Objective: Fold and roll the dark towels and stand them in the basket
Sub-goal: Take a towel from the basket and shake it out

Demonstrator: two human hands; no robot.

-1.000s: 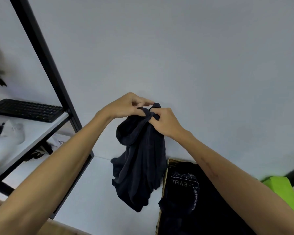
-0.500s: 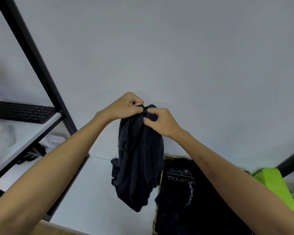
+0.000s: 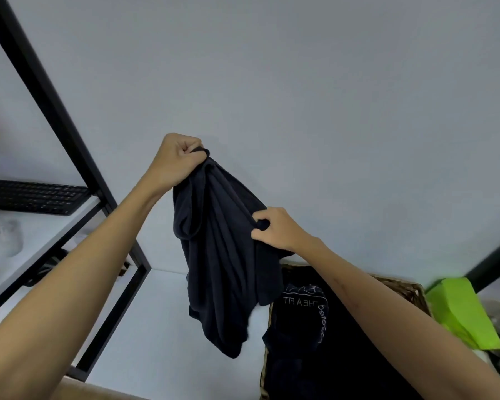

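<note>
Towel (image 3: 223, 255) is hanging in the air in front of the pale wall (image 3: 300, 82), held up by both hands, its lower end drooping in loose folds above the white bench (image 3: 156, 327). Left hand (image 3: 176, 160) is gripping the top corner of the towel in a closed fist, raised higher than the other. Right hand (image 3: 274, 229) is pinching the towel's right edge lower down, fingers curled round a small bunch of cloth, so the fabric is stretching on a slant between the two hands. Both forearms are reaching in from the near corners.

Basket (image 3: 401, 284), woven and brown, is sitting at the near right, just below and to the right of the hanging towel; the two are not touching as far as can be seen. Dark cloth (image 3: 306, 342) with pale lettering is filling the basket. Green sheet (image 3: 462, 313) is lying to the right of the basket.

Black frame (image 3: 55, 111) of a shelf is standing at the left, and a keyboard (image 3: 32, 196) is resting on its white board, with a blurred white thing (image 3: 0, 241) nearer on the same board
</note>
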